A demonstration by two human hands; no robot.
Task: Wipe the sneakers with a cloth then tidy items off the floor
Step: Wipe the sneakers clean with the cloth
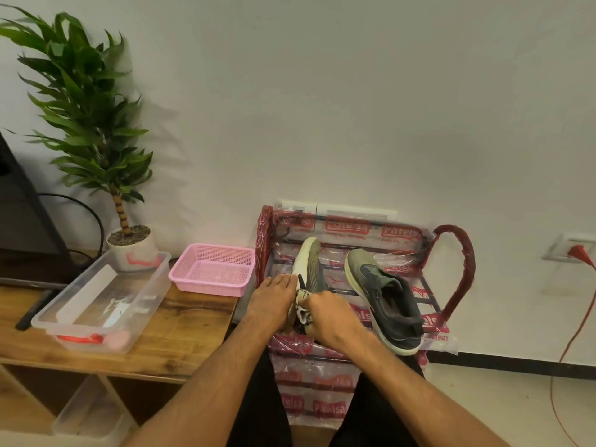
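A pink basket (211, 247) sits left of the hands, the left hand (271, 300) rests straight-fingered against the pale sole of a sneaker (311, 262) tipped on its side, the right hand (329, 314) clutches a cloth (302, 309) against it, and a second sneaker (387, 295) lies just right on the rack (458, 269).

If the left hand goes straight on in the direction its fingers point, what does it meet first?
The pale sole of the tilted sneaker on the red rack. The straight fingers of the left hand seem to touch it already, though depth is unclear.
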